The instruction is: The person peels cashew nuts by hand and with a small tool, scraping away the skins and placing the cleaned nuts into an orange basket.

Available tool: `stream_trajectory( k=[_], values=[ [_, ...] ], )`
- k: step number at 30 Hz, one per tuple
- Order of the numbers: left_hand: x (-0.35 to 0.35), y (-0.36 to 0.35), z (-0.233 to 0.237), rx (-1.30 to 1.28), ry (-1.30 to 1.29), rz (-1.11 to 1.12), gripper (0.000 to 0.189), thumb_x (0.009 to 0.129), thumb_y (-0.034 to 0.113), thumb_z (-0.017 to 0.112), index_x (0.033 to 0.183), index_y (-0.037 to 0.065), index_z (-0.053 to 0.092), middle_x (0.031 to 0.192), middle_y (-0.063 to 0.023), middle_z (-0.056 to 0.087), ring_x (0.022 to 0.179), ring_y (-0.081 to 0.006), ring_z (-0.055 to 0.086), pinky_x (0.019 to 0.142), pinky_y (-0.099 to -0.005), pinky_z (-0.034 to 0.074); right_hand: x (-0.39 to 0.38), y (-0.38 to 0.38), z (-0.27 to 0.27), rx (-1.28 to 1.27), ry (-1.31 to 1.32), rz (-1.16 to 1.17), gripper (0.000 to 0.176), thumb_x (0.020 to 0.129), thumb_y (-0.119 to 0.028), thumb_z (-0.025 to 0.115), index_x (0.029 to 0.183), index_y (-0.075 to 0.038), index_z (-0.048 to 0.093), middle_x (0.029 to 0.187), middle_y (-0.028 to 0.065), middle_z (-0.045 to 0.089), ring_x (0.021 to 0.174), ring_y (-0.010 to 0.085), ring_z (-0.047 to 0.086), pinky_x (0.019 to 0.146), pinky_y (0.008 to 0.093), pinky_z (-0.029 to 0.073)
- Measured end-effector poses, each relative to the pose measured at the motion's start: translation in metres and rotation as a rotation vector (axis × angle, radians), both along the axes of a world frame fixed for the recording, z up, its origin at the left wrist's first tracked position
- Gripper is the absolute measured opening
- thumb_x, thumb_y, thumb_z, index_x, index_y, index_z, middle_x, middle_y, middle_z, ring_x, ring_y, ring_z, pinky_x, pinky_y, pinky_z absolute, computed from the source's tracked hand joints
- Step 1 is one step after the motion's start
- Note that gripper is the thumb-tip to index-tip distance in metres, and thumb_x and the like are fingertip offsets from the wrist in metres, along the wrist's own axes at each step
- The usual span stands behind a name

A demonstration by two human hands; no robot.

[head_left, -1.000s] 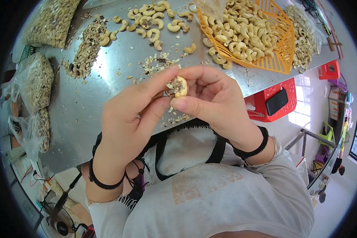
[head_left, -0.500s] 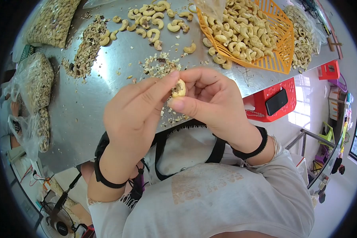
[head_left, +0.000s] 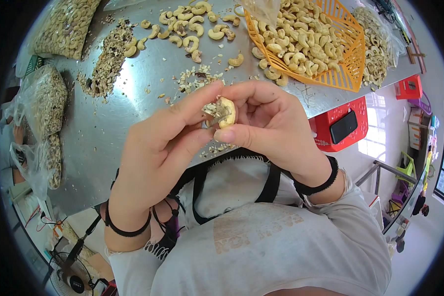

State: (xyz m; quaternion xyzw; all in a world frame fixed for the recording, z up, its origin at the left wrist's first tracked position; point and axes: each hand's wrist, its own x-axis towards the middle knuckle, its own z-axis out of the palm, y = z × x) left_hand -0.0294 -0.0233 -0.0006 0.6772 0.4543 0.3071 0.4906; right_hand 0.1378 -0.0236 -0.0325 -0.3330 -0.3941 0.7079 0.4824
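Note:
Between the fingertips of my right hand [head_left: 271, 118] is a pale cashew nut [head_left: 227, 112], its darker, rough side turned to the left. My left hand [head_left: 170, 128] is curled beside it, thumb and forefinger partly closed; a small blade-like thing shows between its fingers near the nut, too unclear to name surely. Below and behind the hands, pale crumbs [head_left: 195, 80] are scattered on the metal table [head_left: 98, 163]. Loose cashews [head_left: 191, 42] lie farther back, and one single cashew [head_left: 236, 60] rests just behind my right hand.
An orange basket [head_left: 352, 66] heaped with cashews stands at the back right, a bag of nuts [head_left: 375, 47] beyond it. Bagged nuts [head_left: 66, 29] and a bag of crumbs [head_left: 49, 98] sit at left. A phone [head_left: 344, 127] lies on a red stool [head_left: 357, 106].
My left hand has moved slightly left and its thumb has come apart from the forefinger. The nut has turned, showing more of its rough side.

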Motion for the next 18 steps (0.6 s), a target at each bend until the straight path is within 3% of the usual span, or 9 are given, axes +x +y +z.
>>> stream_trajectory(
  k=[5, 7, 14, 17, 18],
  values=[
    [-0.006, 0.003, 0.006, -0.162, -0.078, -0.085, 0.047, 0.074, 0.004, 0.053, 0.119, -0.001, 0.039, 0.082, -0.0025, 0.057, 0.064, -0.0048, 0.044, 0.057, -0.0168, 0.036, 0.004, 0.0, -0.002, 0.064, -0.054, 0.062, 0.033, 0.065, -0.007, 0.069, 0.092, 0.002, 0.053, 0.072, -0.0012, 0.052, 0.062, 0.0034, 0.043, 0.055, 0.0156, 0.036],
    [-0.009, 0.006, 0.007, -0.13, -0.061, -0.196, 0.047, 0.074, 0.006, 0.053, 0.119, -0.001, 0.04, 0.083, -0.0041, 0.059, 0.067, -0.0065, 0.048, 0.06, -0.0172, 0.038, 0.006, 0.0, 0.003, 0.064, -0.092, 0.091, 0.032, 0.064, -0.008, 0.07, 0.091, 0.001, 0.054, 0.07, -0.0015, 0.051, 0.061, 0.0036, 0.043, 0.054, 0.0157, 0.036],
    [-0.007, 0.004, 0.01, -0.118, -0.094, -0.211, 0.045, 0.072, 0.002, 0.053, 0.115, -0.001, 0.043, 0.084, -0.008, 0.06, 0.08, -0.0117, 0.055, 0.07, -0.0214, 0.041, 0.009, -0.002, 0.007, 0.15, -0.178, 0.121, 0.031, 0.063, -0.012, 0.071, 0.087, 0.0, 0.056, 0.066, -0.0023, 0.05, 0.057, 0.0039, 0.043, 0.05, 0.0162, 0.035],
    [-0.007, 0.002, 0.01, -0.011, 0.108, -0.196, 0.04, 0.07, -0.003, 0.05, 0.111, -0.001, 0.048, 0.084, -0.0096, 0.06, 0.075, -0.0136, 0.056, 0.066, -0.023, 0.042, 0.009, -0.001, 0.011, 0.132, -0.27, 0.102, 0.031, 0.062, -0.013, 0.072, 0.086, -0.001, 0.056, 0.065, -0.0025, 0.049, 0.056, 0.0036, 0.042, 0.049, 0.0161, 0.035],
    [-0.007, 0.001, 0.01, 0.161, 0.223, -0.203, 0.039, 0.07, -0.005, 0.048, 0.109, 0.0, 0.05, 0.083, -0.0104, 0.06, 0.071, -0.0154, 0.056, 0.064, -0.0235, 0.042, 0.008, -0.001, 0.011, 0.131, -0.27, 0.102, 0.031, 0.062, -0.013, 0.072, 0.086, -0.001, 0.056, 0.065, -0.0025, 0.049, 0.056, 0.0036, 0.042, 0.049, 0.0161, 0.035]
  ],
)
